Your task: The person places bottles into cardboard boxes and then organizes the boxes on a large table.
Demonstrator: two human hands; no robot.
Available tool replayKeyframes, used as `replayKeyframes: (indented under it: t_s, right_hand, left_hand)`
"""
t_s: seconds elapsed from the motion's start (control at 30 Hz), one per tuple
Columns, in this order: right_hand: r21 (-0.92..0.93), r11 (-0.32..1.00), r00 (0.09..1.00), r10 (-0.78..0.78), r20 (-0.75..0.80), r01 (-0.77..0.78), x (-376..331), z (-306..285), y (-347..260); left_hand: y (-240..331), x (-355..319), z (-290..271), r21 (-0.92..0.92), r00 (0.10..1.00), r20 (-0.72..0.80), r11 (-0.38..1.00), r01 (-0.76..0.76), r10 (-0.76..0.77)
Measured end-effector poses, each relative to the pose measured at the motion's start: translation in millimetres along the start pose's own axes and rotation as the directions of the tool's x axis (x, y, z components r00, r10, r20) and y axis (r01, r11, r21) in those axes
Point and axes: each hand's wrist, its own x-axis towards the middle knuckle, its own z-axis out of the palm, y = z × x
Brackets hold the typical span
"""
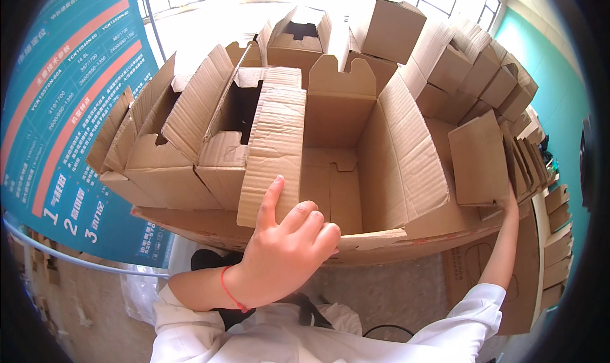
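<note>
Near the middle stands an open cardboard box, its flaps raised and its inside visible. My left hand is at its near left edge. The index finger is stretched out over the corrugated flap; the other fingers are bent and the thumb is hidden. At the right, my right hand reaches in between a brown cardboard box and several upright cardboard pieces. Its fingers are hidden behind the cardboard, so their grip does not show.
More open boxes stand close together on the left of the work surface. Stacked boxes rise at the back right, with another box behind. A blue printed banner hangs at the left. Flat cardboard leans below my right arm.
</note>
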Motion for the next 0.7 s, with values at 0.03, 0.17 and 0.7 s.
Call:
replayKeyframes:
  t_s: [0.03, 0.17, 0.7]
  right_hand:
    - [0.031, 0.996, 0.993, -0.081, -0.086, 0.084, 9, 1, -13]
    - [0.186, 0.911, 0.846, 0.412, -0.34, -0.369, 40, -39, -47]
    - [-0.182, 0.96, 0.975, 0.202, -0.091, -0.215, 92, 19, -148]
  left_hand:
    - [0, -1, -2, 0.006, 1.0, 0.003, 1.0, 0.004, -0.004]
    - [1, 1, -2, -0.016, 1.0, 0.01, 1.0, -0.009, 0.009]
    - [0, -5, -5, -0.019, 1.0, 0.015, 1.0, 0.002, -0.001]
